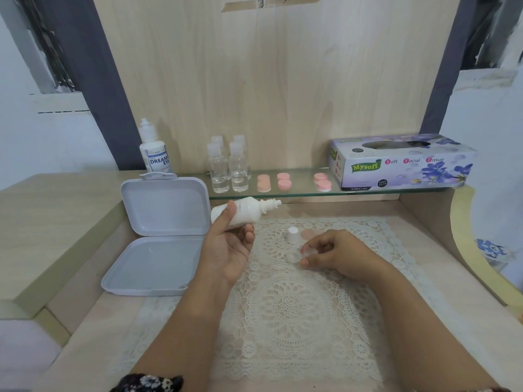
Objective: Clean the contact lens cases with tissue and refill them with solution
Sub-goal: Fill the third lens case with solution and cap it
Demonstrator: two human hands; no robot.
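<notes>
My left hand (229, 247) grips a white solution bottle (246, 212), tilted with its uncapped nozzle pointing right, above the lace mat (288, 301). The bottle's white cap (293, 234) stands on the mat. My right hand (336, 254) pinches a clear contact lens case (300, 254) that lies on the mat, below and right of the nozzle. A pale pink lid (308, 234) lies just behind it. Three pairs of pink-lidded cases (284, 181) sit on the glass shelf (283, 193). A purple tissue box (402, 162) stands at the shelf's right end.
An open white plastic box (158, 236) lies left of the mat. A second solution bottle (155, 149) stands behind it. Several small clear bottles (229, 168) are on the shelf's left. A wooden back panel rises behind.
</notes>
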